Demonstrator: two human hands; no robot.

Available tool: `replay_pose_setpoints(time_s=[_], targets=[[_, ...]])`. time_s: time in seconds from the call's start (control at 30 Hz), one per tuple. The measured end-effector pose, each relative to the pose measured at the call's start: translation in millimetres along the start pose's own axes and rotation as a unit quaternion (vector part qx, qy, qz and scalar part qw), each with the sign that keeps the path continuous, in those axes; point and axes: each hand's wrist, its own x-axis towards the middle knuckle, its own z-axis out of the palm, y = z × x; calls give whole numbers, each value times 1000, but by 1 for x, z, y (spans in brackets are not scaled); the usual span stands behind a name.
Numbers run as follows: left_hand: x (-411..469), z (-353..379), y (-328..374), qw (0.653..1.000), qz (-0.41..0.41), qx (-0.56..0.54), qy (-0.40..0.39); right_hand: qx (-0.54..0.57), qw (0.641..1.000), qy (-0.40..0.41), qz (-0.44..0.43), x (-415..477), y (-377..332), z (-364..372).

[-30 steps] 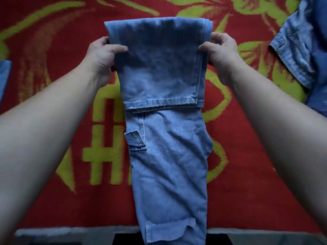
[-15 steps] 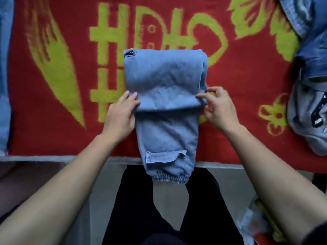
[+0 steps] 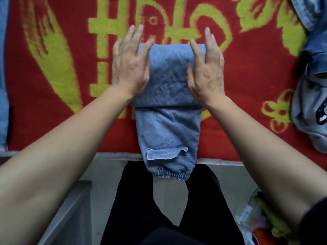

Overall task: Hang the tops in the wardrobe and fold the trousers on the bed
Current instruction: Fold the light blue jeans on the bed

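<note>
Mid-frame: folded denim trousers on red-yellow blanket, elastic waistband over bed edge. Left hand and right hand flat on fold's sides, fingers straight. More denim upper right.

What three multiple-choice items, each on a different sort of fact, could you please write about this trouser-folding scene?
1. Where is the elastic end of the light blue trousers?
A. In the middle of the blanket
B. Hanging past the blanket's near edge
C. Under a pillow

2. What colour is the blanket?
A. Red with a yellow-green pattern
B. Plain white
C. Black

3. How are the left hand and right hand?
A. Both clenched on cloth
B. One holding a hanger
C. Both open, fingers straight, flanking the folded part

Answers: B, as the elastic end lies beyond the blanket's edge, over the black-clad legs; A, as the ground is red with yellow-green figures; C, as the fingers are extended at either side of the fold.
</note>
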Motion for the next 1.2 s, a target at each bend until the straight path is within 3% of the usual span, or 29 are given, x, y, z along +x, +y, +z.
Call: replay_pose_setpoints(time_s=[0.17, 0.37, 0.63, 0.73, 0.83, 0.97, 1.03, 1.1, 1.2], targets=[[-24, 50, -7, 977, -61, 51, -197, -115, 980, -160, -16, -8, 6, 50], [-25, 90, -13, 981, -36, 65, -182, -131, 972, -194, -12, -18, 24, 94], [-10, 83, -18, 954, -43, 52, -293, -131, 939, -317, 9, 1, 18, 89], [-6, 74, -20, 958, -41, 38, -280, -137, 946, -294, 13, 4, 11, 81], [-27, 63, -12, 975, -43, 32, -216, -110, 960, -254, 33, -16, 2, 70], [-109, 42, 23, 975, -160, -49, -146, -26, 975, -207, 72, -102, -8, 47], [-159, 34, 41, 949, -266, -100, -135, 2, 978, -186, 89, -155, -13, 35], [-206, 34, 54, 902, -367, -149, -170, 26, 974, -195, 112, -207, -18, 29], [-254, 43, 69, 767, -488, -308, -280, 126, 931, -285, 190, -262, -27, 27]])
